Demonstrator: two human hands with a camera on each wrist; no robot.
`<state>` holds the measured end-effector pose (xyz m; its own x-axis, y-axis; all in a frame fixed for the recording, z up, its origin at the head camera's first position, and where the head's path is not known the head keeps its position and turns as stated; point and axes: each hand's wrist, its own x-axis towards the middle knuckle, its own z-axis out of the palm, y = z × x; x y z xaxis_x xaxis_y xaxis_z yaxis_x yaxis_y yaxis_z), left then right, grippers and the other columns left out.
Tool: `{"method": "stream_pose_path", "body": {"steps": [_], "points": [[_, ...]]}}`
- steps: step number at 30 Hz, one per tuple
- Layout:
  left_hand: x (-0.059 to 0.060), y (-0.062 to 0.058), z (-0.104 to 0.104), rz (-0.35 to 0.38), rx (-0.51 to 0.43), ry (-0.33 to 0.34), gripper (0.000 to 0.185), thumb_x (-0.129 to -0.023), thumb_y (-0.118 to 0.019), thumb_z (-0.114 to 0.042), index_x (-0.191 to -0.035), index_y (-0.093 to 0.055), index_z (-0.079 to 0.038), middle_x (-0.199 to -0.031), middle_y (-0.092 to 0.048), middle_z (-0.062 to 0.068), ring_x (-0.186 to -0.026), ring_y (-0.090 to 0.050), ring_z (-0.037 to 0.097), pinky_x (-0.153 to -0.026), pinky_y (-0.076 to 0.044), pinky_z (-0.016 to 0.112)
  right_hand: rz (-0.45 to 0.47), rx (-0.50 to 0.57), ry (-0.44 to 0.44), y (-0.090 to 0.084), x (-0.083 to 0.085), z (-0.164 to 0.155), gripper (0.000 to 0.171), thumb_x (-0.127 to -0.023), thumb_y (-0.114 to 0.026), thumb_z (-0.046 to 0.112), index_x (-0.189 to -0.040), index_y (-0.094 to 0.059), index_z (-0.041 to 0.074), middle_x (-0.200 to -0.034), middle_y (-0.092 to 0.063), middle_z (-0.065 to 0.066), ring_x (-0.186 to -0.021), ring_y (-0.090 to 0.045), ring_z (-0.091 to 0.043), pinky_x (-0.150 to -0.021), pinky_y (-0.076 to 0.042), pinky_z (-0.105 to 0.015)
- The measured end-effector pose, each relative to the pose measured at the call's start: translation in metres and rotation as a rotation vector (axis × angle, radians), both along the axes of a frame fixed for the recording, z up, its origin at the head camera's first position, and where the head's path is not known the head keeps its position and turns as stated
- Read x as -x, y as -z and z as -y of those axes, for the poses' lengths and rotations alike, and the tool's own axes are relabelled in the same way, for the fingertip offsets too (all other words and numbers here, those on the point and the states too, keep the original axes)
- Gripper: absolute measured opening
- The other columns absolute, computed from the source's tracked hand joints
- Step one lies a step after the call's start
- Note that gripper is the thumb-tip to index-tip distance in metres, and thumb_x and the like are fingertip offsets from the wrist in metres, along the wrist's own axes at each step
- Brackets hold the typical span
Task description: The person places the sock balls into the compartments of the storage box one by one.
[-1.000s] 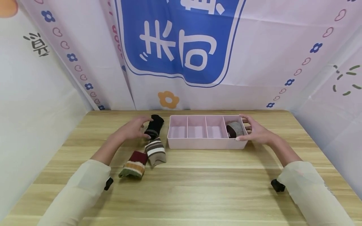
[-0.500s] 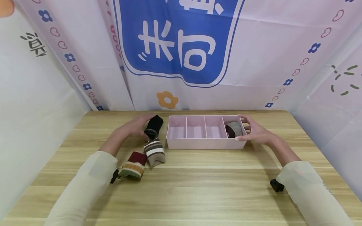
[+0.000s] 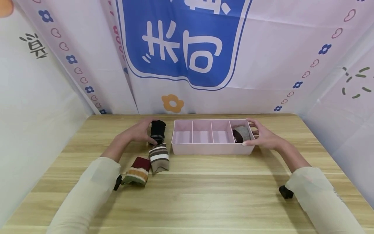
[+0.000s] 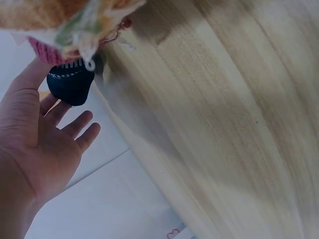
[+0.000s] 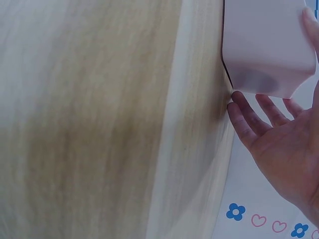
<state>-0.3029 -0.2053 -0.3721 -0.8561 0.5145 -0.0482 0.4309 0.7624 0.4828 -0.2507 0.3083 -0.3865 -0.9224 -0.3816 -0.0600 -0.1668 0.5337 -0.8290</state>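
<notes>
A: From the head camera, what is the left hand [image 3: 137, 132] doing?

B: It lies against the left side of a rolled black sock [image 3: 157, 131] on the wooden table [image 3: 204, 195], fingers fairly straight and touching it rather than wrapped round it. Just in front of that sock lie a brown and white striped sock [image 3: 159, 158] and a maroon, orange and green striped sock [image 3: 137, 171], side by side.

A: And the right hand [image 3: 263, 136]?

B: It cups the right end of the pink divider tray [image 3: 210, 149], thumb on the front corner, fingers at the far rim. A grey and brown sock roll [image 3: 241, 133] sits in the rightmost compartment; the other three compartments show only pink.

A: The left wrist view?

B: The left hand [image 4: 42, 144] is open, fingers spread and straight, their tips by the black sock [image 4: 70, 87]. A blurred orange and pink knit fills the top edge, probably one of the striped socks.

A: The right wrist view?

B: The right hand [image 5: 279, 144] is open, fingers extended against the tray's [image 5: 264, 45] end wall, with the table [image 5: 99, 119] blurred beside it.
</notes>
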Motion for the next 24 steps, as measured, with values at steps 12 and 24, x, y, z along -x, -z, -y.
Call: {"method": "stream_pose_path", "body": {"steps": [12,24], "points": [[0.002,0.003,0.004,0.039,-0.078,-0.021,0.092,-0.076,-0.092,-0.011,-0.149,-0.039,0.011,-0.148,-0.046,0.033,-0.131,-0.048,0.053,-0.111,-0.041,0.060,-0.003,0.020,-0.005,-0.001,-0.001,0.003,0.107,-0.086,-0.081,0.013,-0.163,-0.007,0.002,-0.156,-0.028,-0.037,-0.139,-0.037,-0.059,-0.112,-0.037,-0.066],[0.000,0.001,0.011,0.048,-0.147,-0.049,0.086,-0.081,-0.087,-0.008,-0.152,-0.040,0.008,-0.152,-0.042,0.031,-0.124,-0.053,0.050,-0.101,-0.049,0.059,-0.010,0.013,-0.003,-0.001,-0.001,0.002,0.107,-0.086,-0.081,0.014,-0.163,-0.007,0.003,-0.157,-0.026,-0.036,-0.141,-0.035,-0.059,-0.113,-0.035,-0.067]]}}
